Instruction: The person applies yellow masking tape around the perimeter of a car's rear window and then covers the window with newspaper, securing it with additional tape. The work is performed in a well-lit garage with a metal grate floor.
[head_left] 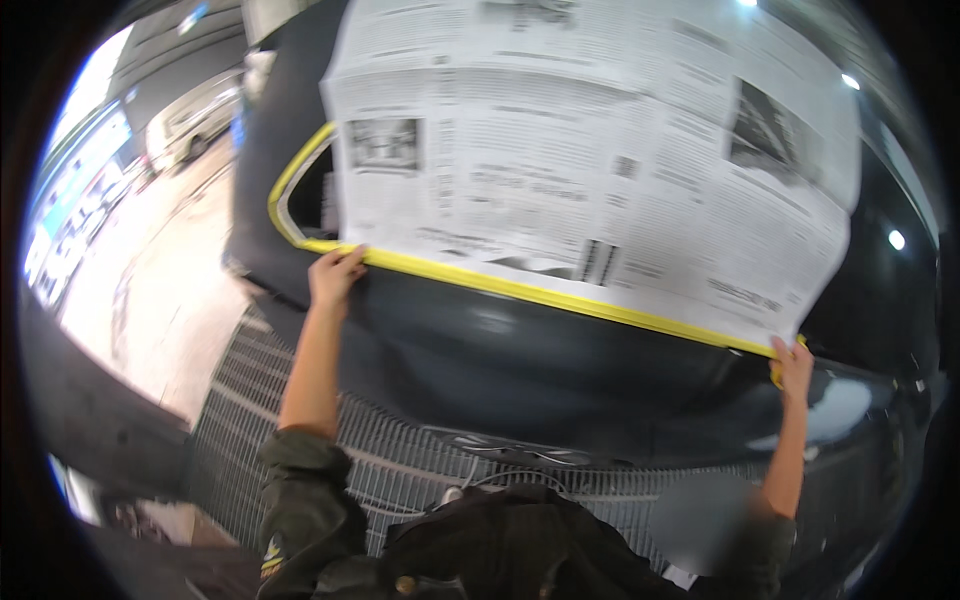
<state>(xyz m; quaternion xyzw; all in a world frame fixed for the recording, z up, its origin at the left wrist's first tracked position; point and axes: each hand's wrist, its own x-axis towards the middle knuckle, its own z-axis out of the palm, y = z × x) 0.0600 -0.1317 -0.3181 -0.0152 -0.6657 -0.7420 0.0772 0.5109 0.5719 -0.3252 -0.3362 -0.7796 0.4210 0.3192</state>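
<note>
A large newspaper sheet covers most of a window on a dark car body. Yellow masking tape runs along its lower edge and bends up around the uncovered window corner at left. My left hand pinches the tape near the paper's lower left corner, fingers pressed together. At the lower right corner my right hand is closed by the tape's far end. A bit of a yellow tape roll shows beside its fingers, mostly hidden by them.
Below the car lies a grated metal floor. Another vehicle stands in the bright area at far left. A dark curved panel is at the lower left.
</note>
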